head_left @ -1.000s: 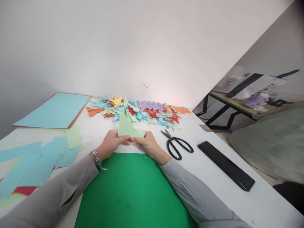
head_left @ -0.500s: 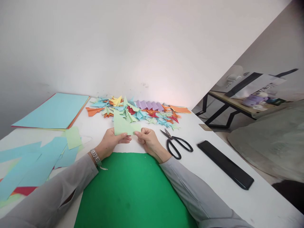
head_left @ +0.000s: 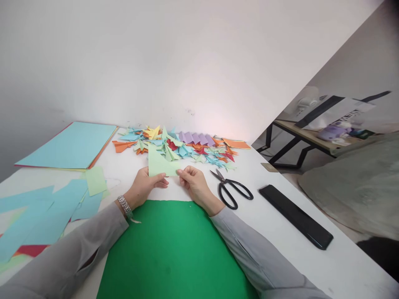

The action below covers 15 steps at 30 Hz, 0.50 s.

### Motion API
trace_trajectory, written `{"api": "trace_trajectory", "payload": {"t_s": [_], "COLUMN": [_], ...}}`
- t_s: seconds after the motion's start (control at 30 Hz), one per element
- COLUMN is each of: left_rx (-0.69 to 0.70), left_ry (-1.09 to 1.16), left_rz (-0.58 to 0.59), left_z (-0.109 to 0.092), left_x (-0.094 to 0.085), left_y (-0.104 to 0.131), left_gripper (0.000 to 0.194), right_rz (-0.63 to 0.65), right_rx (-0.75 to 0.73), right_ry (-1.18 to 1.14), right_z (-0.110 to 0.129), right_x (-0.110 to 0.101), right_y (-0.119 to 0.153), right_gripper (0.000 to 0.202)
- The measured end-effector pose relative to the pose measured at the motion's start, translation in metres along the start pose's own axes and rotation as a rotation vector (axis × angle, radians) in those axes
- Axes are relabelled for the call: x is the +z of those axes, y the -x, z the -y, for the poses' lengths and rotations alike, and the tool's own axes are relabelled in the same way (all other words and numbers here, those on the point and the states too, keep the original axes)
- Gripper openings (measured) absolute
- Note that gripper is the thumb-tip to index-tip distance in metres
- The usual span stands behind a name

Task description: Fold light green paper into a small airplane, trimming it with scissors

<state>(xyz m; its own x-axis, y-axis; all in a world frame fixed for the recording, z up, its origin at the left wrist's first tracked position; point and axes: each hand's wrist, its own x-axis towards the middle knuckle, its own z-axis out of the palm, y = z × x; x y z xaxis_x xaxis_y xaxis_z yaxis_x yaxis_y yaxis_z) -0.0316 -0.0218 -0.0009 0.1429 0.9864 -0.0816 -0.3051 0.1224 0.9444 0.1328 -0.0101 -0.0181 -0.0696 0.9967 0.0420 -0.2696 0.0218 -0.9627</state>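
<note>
A light green sheet of paper (head_left: 160, 166), with a slanting upper edge, is held up above the far edge of the green mat (head_left: 177, 249). My left hand (head_left: 148, 182) is closed on its lower left part, thumb in front and fingers behind. At the paper's lower right corner, my right hand (head_left: 195, 182) pinches it between thumb and finger. Behind the paper lies a pile of small folded paper planes (head_left: 171, 153) in several colours, partly covered by it. Black-handled scissors (head_left: 230, 189) lie just right of my right hand, blades slightly apart.
A stack of large coloured sheets (head_left: 68, 145) lies at the back left, with loose cut papers (head_left: 59, 211) in front. A long black case-like object (head_left: 296, 216) rests on the right. A purple pleated paper (head_left: 196, 138) and orange sheets (head_left: 236, 143) lie near the wall.
The paper and both hands have shifted very slightly left. My right hand's fingers have loosened a little at the paper's corner. Everything else lies as before.
</note>
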Motion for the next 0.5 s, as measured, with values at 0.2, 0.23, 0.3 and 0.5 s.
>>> {"api": "trace_trajectory", "payload": {"t_s": [0.2, 0.23, 0.3, 0.5], "left_rx": [0.037, 0.04, 0.056, 0.259], "left_ry": [-0.191, -0.235, -0.32, -0.71], "left_rz": [-0.001, -0.007, -0.004, -0.019], "left_z": [-0.002, -0.002, -0.002, 0.004], "left_x": [0.003, 0.004, 0.005, 0.012], "left_y": [0.004, 0.005, 0.007, 0.006], "left_gripper": [0.017, 0.016, 0.015, 0.005], "right_rz": [-0.046, -0.037, -0.009, 0.007], "right_rx": [-0.032, -0.039, -0.05, -0.071], "right_ry": [0.187, 0.204, 0.239, 0.27], "right_z": [0.0, 0.0, -0.001, -0.003], "right_x": [0.004, 0.005, 0.006, 0.007], "right_y": [0.002, 0.003, 0.003, 0.005], "right_gripper": [0.036, 0.036, 0.036, 0.029]}}
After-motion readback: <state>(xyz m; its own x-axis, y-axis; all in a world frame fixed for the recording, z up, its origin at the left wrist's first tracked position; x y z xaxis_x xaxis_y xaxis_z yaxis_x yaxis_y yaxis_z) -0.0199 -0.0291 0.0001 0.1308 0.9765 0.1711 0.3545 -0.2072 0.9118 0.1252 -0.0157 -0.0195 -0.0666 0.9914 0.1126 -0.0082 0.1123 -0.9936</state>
